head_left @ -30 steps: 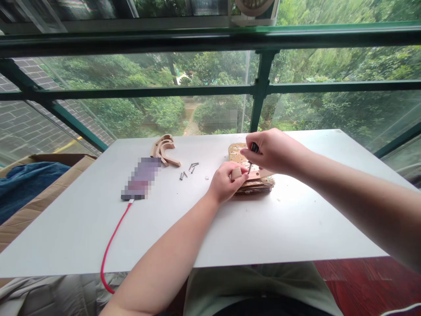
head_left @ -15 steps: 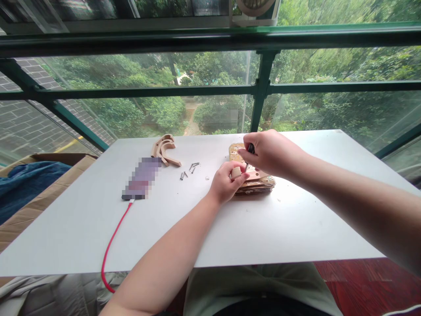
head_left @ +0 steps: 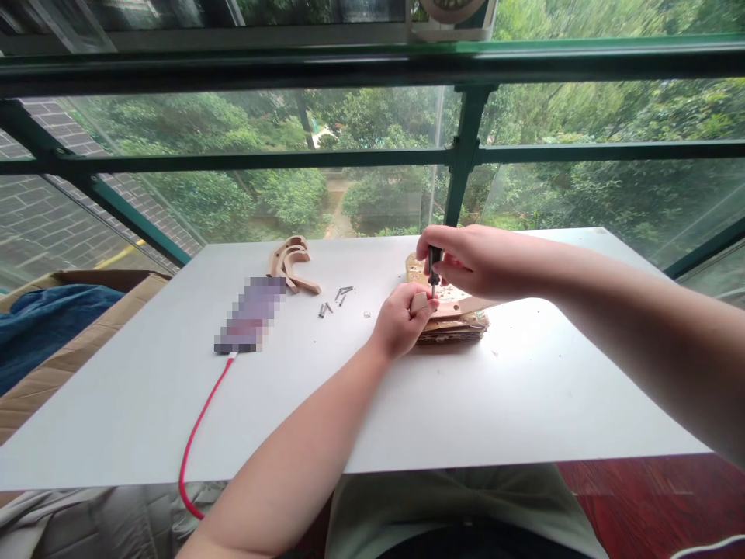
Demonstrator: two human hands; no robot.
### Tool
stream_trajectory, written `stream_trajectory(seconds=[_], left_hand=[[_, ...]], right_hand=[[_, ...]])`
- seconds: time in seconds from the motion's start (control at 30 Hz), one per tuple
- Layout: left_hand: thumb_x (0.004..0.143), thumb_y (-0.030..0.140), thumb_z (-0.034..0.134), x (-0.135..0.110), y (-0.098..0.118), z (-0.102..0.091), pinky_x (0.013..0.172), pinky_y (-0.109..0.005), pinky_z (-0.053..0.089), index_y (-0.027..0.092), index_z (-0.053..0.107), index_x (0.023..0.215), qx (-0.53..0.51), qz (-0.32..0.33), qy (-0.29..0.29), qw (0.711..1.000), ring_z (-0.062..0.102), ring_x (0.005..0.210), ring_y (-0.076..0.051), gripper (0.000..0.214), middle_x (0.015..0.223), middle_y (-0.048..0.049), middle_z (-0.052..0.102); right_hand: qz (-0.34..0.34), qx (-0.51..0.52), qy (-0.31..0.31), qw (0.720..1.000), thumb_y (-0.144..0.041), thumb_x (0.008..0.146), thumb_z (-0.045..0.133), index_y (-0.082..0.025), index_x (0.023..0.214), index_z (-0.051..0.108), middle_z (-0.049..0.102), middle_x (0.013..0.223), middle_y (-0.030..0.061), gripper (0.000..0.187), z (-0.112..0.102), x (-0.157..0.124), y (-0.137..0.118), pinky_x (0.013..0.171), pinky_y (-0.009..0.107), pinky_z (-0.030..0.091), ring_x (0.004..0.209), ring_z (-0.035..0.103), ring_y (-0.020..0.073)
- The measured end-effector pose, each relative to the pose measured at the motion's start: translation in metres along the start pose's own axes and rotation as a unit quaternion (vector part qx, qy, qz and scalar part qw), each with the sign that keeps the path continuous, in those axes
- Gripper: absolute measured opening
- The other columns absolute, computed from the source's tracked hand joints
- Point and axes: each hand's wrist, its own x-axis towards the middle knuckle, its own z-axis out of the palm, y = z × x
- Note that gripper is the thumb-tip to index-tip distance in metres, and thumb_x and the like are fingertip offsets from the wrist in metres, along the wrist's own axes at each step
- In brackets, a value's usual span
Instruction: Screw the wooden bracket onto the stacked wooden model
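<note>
Right hand (head_left: pixel 474 260): fingers pinched together round a small dark screwdriver (head_left: pixel 434 268), held upright – tip down.
Left hand (head_left: pixel 401 318): fingers clamped on a small wooden piece (head_left: pixel 419 301), directly beneath the screwdriver tip.
Wooden sheets (head_left: pixel 459 320): stacked under both hands' fingertips.
Screws (head_left: pixel 334 301): loose, left of the left fingers – near curved wooden parts (head_left: pixel 291 262).
Table (head_left: pixel 494 396): white.

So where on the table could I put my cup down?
The near half of the white table, between the red cable and the right edge, is bare. So is the far right corner. It is crowded by the wooden sheets, both hands, the screws and the curved wooden pieces.
</note>
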Motion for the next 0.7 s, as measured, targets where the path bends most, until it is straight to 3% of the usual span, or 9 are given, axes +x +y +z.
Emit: stream_trajectory(seconds=[0.13, 0.3, 0.7], left_hand=[[0.094, 0.037, 0.061, -0.001, 0.002, -0.001, 0.088, -0.032, 0.054, 0.023, 0.065, 0.092, 0.010, 0.003, -0.007, 1.000, 0.066, 0.095, -0.018, 0.015, 0.098, -0.0030, 0.072], [0.093, 0.039, 0.062, -0.002, 0.003, -0.003, 0.090, -0.034, 0.054, 0.023, 0.066, 0.095, 0.003, 0.007, -0.018, 1.000, 0.067, 0.098, -0.020, 0.016, 0.099, -0.0037, 0.072], [0.081, 0.031, 0.073, -0.002, 0.004, -0.008, 0.086, -0.035, 0.055, 0.022, 0.065, 0.095, -0.004, 0.010, -0.049, 0.999, 0.067, 0.091, -0.020, 0.019, 0.099, -0.0040, 0.072]], right_hand=[[0.000, -0.024, 0.005, 1.000, -0.032, 0.095, 0.052, -0.021, 0.101, 0.059, 0.060, 0.075, 0.0022, 0.014, -0.001, 0.002, 0.001, 0.061, 0.029, 0.027, 0.060, 0.044, 0.0132], [0.016, -0.048, 0.021, 0.998, -0.033, 0.094, 0.053, -0.021, 0.098, 0.059, 0.055, 0.067, 0.0001, 0.014, 0.004, 0.001, 0.000, 0.060, 0.030, 0.024, 0.056, 0.040, 0.0127], [0.067, 0.000, 0.075, 0.995, -0.037, 0.091, 0.057, -0.022, 0.086, 0.055, 0.058, 0.068, 0.0004, 0.017, 0.014, -0.007, -0.003, 0.059, 0.028, 0.027, 0.059, 0.046, 0.0136]])
